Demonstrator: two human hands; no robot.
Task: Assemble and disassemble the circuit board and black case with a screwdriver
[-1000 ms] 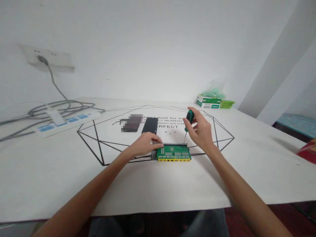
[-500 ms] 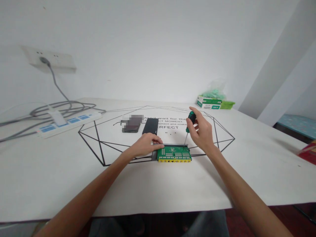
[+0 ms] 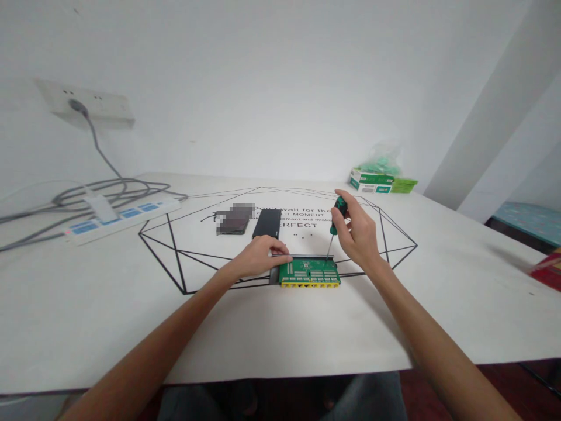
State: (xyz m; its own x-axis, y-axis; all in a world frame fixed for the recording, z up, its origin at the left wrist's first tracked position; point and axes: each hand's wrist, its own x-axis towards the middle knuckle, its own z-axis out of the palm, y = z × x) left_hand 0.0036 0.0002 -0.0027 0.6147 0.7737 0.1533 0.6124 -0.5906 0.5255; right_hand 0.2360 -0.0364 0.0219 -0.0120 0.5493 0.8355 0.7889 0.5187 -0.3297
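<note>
A green circuit board [image 3: 313, 270] with a row of yellow connectors along its near edge lies in front of me, in a dark metal tray [image 3: 274, 276]. My left hand [image 3: 262, 255] grips the left end of the tray and board, thumb on top. My right hand [image 3: 357, 225] is closed around a screwdriver [image 3: 339, 213] with a green and black handle. The screwdriver stands nearly upright, slightly tilted, its tip at the board's far right part. Whether a screw is under the tip is too small to tell. Beyond my left hand lies a flat black cover [image 3: 267, 224].
A dark phone-like slab [image 3: 234, 223], partly blurred, lies left of the cover. A white power strip [image 3: 127, 219] and coiled grey cables [image 3: 109, 190] occupy the left. Green-and-white boxes [image 3: 371, 180] with a plastic bag stand at the back right. A red object [image 3: 547, 270] sits at the right edge.
My right index finger and thumb have shifted slightly on the screwdriver handle, which looks turned a little. My left hand and the board hold the same place.
</note>
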